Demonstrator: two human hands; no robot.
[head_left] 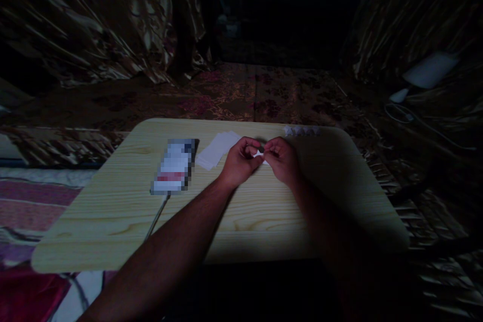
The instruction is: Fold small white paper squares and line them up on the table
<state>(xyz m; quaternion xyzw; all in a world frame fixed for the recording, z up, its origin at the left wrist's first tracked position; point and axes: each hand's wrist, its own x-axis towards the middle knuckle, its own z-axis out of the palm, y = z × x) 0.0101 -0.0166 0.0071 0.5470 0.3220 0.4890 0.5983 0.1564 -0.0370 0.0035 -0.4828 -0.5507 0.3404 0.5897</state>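
Between my two hands is a small piece of white folded paper [258,153], partly covered by the fingers. My left hand [242,161] pinches it from the left with thumb and fingers. From the right, my right hand [282,160] grips its other side. A loose stack of white paper sheets [217,150] lies just left of my left hand. Beyond my right hand, several small folded white paper pieces [302,131] stand in a row near the table's far edge.
A phone [173,166] with a blurred screen lies on the left of the wooden table [260,221], a cable [156,217] running from it toward me. Patterned curtains [132,15] hang behind. At right, a white lamp-like object [430,70] with a cord stands in shadow. Striped bedding [37,206] is at left.
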